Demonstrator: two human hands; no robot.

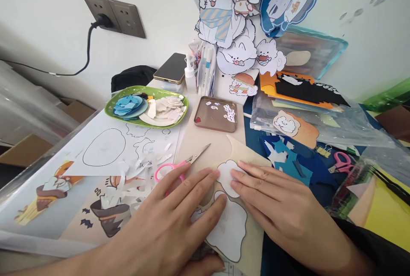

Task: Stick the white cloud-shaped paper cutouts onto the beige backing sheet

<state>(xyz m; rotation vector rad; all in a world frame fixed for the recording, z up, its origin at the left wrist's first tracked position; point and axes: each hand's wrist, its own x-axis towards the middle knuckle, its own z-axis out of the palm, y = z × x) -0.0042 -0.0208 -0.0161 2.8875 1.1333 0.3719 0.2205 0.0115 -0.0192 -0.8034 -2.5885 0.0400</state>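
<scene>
A small white cutout [228,181] with a dark outline lies on beige sheet material [253,225]. The fingertips of my right hand [275,203] rest flat on its right part, fingers stretched out. My left hand [182,212] lies open, its fingertips touching the cutout's left edge and the top of a larger white outlined cutout [229,229] just below. Pink-handled scissors [169,169] lie with blades apart, partly beneath my left fingers. Neither hand grips anything.
Behind are a green tray [110,116] of blue and white pieces and a brown tray [215,123]. White scraps [128,193] and drawings lie left; blue scraps [288,161], another pink-handled scissors [342,163] and plastic bags lie right. Character cutouts [221,24] stand at the back.
</scene>
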